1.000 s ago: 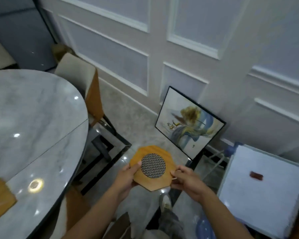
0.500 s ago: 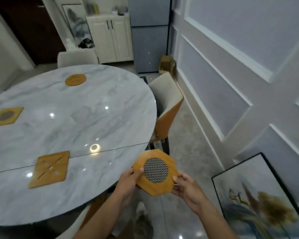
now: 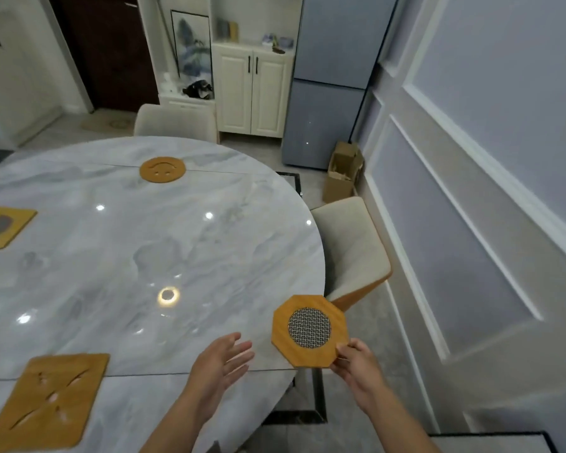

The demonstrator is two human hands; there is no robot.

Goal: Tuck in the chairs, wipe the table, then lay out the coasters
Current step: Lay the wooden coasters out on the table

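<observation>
The worktop [image 3: 111, 256] is pale grey marble with white veining. At lower right the octagonal coaster [image 3: 309, 331] is honey-brown wood round a silver-grey woven mesh disc. It is the same brown as the round coaster [image 3: 162, 170] at upper centre, with its smile cut-out, and the square coaster [image 3: 46, 400] at lower left, with its slash cut-outs. The chair [image 3: 350, 246] at right is cream with an orange back, and the fridge [image 3: 327, 93] is pale blue-grey.

Left hand [image 3: 220, 360] spread, fingers straight; right hand [image 3: 357, 367] pinches the coaster [image 3: 309, 328]
</observation>
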